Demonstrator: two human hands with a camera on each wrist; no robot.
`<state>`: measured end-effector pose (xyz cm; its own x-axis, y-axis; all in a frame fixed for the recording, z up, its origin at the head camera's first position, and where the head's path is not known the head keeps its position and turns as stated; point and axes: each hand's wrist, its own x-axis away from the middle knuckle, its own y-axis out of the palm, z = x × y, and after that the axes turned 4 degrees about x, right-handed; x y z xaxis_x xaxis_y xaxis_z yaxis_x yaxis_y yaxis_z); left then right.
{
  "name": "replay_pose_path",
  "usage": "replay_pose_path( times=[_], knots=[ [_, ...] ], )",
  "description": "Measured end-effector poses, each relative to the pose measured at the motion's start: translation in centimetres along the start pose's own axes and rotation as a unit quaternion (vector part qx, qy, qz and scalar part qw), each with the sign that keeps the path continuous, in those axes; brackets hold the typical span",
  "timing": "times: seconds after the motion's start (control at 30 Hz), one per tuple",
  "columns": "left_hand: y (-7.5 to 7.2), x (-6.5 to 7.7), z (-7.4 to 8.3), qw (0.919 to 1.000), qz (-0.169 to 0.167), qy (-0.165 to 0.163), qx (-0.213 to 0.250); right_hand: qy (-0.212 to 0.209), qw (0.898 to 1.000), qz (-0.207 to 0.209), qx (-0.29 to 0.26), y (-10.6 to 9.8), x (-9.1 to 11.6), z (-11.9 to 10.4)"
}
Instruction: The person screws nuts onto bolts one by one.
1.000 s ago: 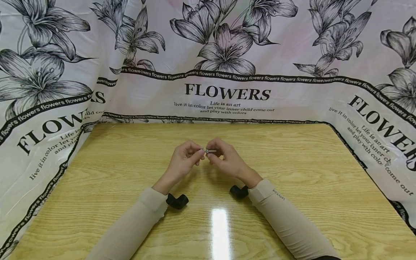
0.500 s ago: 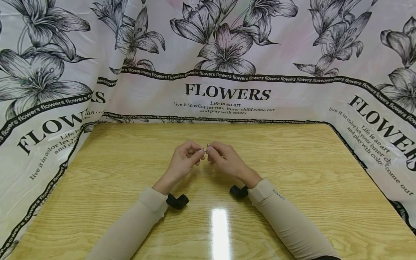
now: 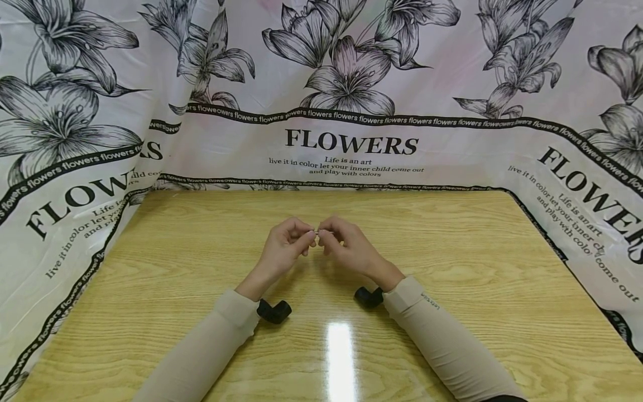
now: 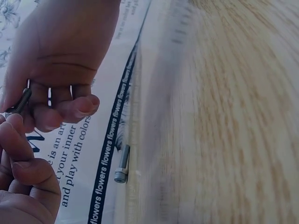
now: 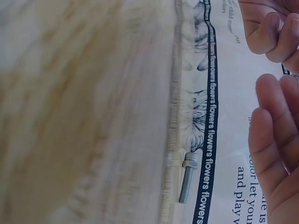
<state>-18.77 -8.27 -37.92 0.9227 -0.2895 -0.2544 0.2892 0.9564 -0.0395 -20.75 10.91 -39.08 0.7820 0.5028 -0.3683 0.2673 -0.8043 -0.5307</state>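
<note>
My left hand (image 3: 287,243) pinches one end of a small metal bolt (image 4: 22,99) in front of me. Thumb and fingers of my right hand (image 3: 350,245) meet around the same bolt from the other side, at what looks like a nut on it. The threaded end points towards my right palm in the left wrist view. Both hands are fingertip to fingertip in the head view and cover most of the bolt. A second bolt (image 5: 187,179) with a nut near its head lies on the wooden table, beyond the hands; it does not show in the head view.
The wood-grain table (image 3: 201,223) meets a white flower-print cloth (image 3: 351,151) at its back and sides. Black elbow-shaped pieces (image 3: 273,311) sit at both sleeve cuffs. A bright reflection (image 3: 340,357) lies on the table's front.
My right fingers roll at the bolt: thumb and index slide past each other, then come back. The shaft's free end shows less than a second ago. My left hand stays still.
</note>
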Motion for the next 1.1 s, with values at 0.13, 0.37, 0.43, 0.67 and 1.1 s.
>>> replay_pose_path(
  times=[0.13,0.37,0.43,0.67,1.1],
  knots=[
    [0.3,0.4,1.4,0.9999,-0.002,0.006,-0.011,0.019,1.0,-0.001,0.006,0.0,-0.1,0.1],
    [0.3,0.5,1.5,0.9999,-0.001,0.011,-0.001,0.015,1.0,0.009,-0.001,0.0,-0.1,0.1],
    [0.2,0.5,1.5,0.9999,-0.002,0.01,0.002,0.003,1.0,0.011,-0.006,0.0,0.0,0.0],
    [0.1,0.3,0.9,1.0,0.001,0.003,-0.001,-0.036,0.999,0.013,-0.01,-0.1,-0.1,0.1],
    [-0.2,-0.2,-1.3,0.9998,0.005,0.017,-0.012,0.006,1.0,0.005,0.017,0.0,0.0,0.2]
  ],
)
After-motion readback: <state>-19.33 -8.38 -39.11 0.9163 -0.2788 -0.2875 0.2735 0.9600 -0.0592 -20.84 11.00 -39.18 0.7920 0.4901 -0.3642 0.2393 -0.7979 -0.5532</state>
